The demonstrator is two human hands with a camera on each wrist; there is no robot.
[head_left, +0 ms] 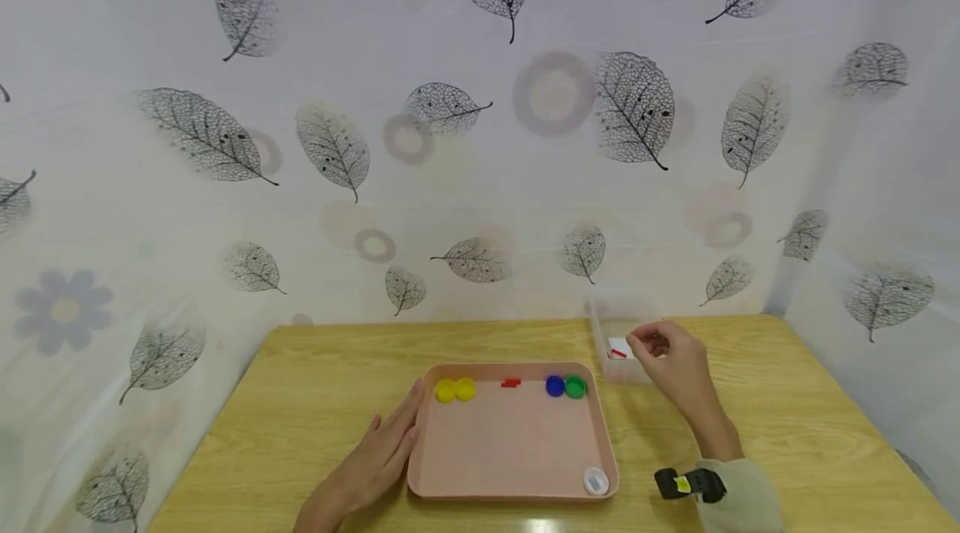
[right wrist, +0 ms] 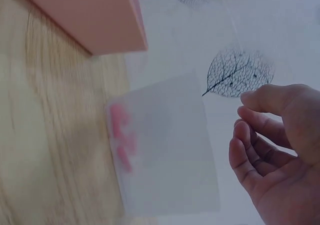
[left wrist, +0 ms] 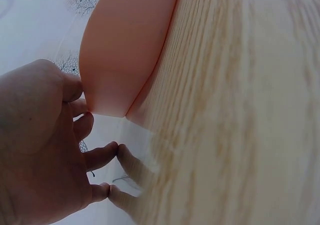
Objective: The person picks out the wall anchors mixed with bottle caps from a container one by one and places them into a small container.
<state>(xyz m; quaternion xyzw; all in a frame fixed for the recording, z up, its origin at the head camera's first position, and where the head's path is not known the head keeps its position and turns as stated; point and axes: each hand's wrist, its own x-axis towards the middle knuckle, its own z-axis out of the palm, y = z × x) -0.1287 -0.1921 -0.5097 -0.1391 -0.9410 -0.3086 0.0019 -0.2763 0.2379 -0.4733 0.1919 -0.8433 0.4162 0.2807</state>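
My left hand (head_left: 378,451) lies along the left side of a pink tray (head_left: 517,450), fingers fairly straight and fingertips at its rim. In the left wrist view, the left hand (left wrist: 45,145) has its fingers at the tray's wall (left wrist: 125,45). The right hand (head_left: 675,362) hovers over a translucent plastic box (head_left: 618,371), thumb and forefinger tips together. Nothing shows between those fingertips in the right wrist view, where the right hand (right wrist: 275,140) is beside the box (right wrist: 170,150). Inside the box are small red pieces (head_left: 618,354) and something white.
Along the tray's far side are two yellow caps (head_left: 455,389), small red strips (head_left: 511,383), a blue cap (head_left: 554,386) and a green cap (head_left: 575,386). A white round piece (head_left: 596,480) sits in its near right corner. Leaf-patterned sheeting (head_left: 480,183) hangs behind the wooden table (head_left: 337,383).
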